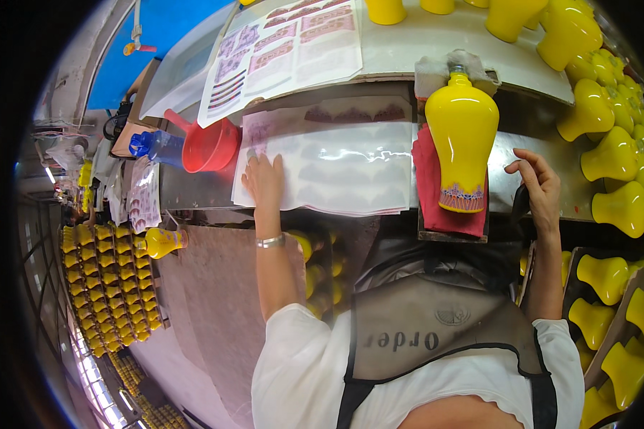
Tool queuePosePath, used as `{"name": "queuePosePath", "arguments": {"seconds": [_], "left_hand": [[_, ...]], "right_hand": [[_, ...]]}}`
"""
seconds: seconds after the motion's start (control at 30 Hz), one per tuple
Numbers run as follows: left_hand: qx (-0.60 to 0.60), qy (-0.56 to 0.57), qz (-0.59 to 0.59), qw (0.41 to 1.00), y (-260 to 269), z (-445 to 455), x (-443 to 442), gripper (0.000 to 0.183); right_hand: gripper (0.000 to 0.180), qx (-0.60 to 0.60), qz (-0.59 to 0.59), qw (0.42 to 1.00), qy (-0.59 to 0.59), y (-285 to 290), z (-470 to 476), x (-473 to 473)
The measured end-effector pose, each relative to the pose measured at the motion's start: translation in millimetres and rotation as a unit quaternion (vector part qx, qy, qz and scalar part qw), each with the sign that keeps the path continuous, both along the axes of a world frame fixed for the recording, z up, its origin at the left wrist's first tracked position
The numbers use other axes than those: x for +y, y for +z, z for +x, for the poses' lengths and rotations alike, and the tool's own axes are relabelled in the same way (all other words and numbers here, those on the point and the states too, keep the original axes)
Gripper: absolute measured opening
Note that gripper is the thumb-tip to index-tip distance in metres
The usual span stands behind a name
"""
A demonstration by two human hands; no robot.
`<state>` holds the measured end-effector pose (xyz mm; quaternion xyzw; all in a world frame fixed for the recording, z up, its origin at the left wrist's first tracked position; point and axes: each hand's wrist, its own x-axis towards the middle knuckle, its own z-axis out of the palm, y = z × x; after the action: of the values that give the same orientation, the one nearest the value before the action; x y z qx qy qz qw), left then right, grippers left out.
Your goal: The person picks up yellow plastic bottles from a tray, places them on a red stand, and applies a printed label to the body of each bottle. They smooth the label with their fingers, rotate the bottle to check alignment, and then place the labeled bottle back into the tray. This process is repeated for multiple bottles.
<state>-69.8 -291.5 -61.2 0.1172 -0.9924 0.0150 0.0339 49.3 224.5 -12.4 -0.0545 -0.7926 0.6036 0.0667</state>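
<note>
A glossy yellow bottle [461,145] lies on a folded red cloth [426,177] before me, its neck on a pale padded rest [432,78]. A patterned band circles its base. My left hand [263,179] rests, fingers spread, on a stack of decal sheets [354,171] left of the bottle. Right of the bottle, my right hand [539,185] hovers at the bench edge with fingers bent; a dark, flat tool [521,204] shows at its palm, and its grip is partly hidden.
A red plastic dipper [209,147] and a blue-capped bottle [161,147] stand at the left. More printed sheets [279,53] lie on the raised shelf. Many yellow bottles [620,209] crowd the right side; racks of yellow bottles [110,289] stand at far left.
</note>
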Motion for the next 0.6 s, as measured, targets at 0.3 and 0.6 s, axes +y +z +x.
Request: {"name": "queuePosePath", "arguments": {"seconds": [0.3,0.6], "left_hand": [[0.113,-0.012,-0.054,0.992,14,34,-39,0.045],[0.047,-0.261,0.118,0.957,14,88,70,0.049]], "right_hand": [[0.027,-0.004,0.005,1.000,-0.022,5,12,6],[0.029,0.007,0.037,0.999,-0.007,-3,20,6]]}}
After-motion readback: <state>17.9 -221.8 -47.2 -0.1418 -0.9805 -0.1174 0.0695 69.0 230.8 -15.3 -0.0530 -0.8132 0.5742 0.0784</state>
